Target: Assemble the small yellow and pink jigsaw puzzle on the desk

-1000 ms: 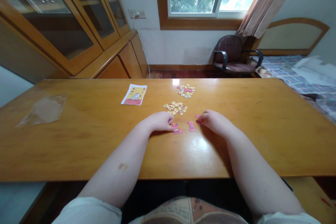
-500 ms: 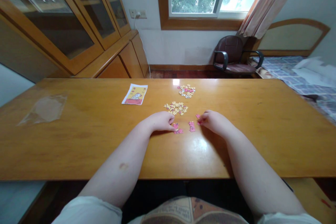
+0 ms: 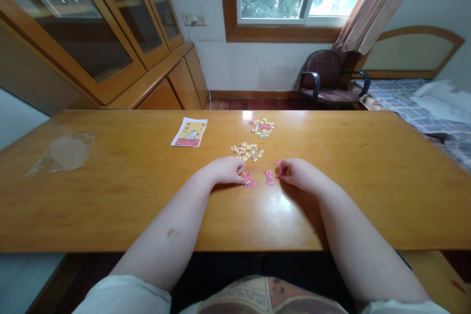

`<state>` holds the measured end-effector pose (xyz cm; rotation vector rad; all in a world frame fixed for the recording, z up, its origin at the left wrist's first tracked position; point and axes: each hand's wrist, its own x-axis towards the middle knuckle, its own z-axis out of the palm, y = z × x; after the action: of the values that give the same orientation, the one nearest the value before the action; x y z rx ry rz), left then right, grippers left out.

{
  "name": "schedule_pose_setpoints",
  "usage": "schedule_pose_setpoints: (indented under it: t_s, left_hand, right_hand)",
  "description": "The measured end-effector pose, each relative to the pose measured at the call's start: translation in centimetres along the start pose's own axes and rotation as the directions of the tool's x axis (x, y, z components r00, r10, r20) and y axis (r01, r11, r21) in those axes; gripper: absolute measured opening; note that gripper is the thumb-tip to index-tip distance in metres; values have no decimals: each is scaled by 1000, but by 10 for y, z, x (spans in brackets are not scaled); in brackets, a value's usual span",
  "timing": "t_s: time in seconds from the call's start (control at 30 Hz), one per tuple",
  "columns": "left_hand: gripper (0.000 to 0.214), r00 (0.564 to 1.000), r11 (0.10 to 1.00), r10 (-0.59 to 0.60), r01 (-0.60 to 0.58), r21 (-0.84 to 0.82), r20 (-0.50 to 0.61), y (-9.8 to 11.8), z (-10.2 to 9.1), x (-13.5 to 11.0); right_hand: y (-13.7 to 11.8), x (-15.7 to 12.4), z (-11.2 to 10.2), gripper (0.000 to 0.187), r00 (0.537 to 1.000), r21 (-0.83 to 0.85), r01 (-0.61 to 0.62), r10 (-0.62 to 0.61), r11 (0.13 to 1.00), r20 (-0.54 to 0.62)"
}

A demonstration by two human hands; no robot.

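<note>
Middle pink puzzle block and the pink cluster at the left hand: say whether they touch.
Apart: the head view shows tabletop between the middle pink block and the pink cluster at the left hand.

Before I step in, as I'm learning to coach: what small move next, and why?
Probably ease the piece touched by the right hand leftward to the block: both are pink and close together, though whether they fit is unclear.
</note>
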<state>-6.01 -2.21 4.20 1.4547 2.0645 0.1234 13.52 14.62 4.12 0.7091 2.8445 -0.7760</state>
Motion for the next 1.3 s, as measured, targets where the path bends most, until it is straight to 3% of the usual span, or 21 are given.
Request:
schedule_pose_setpoints:
  t_s: [0.17, 0.3, 0.73, 1.3]
  left_hand:
    - [36, 1000, 1000, 1, -1, -1, 2, -1, 1, 0]
    - [36, 1000, 1000, 6, -6, 5, -6, 0, 1, 0]
    - [35, 1000, 1000, 13, -13, 21, -4, -2, 2, 1]
    - [28, 1000, 1000, 0, 0, 8, 3, 1, -2, -3]
  right_hand:
    - [-10, -4, 6, 9, 995, 238, 100, -93, 966, -44]
    - [-21, -3, 21, 9, 972, 309, 230, -229, 923, -40]
    - [-22, 4, 41, 12, 949, 148, 317, -313, 937, -48]
    - [-32, -2, 37, 13, 944, 32, 329, -327, 944, -47]
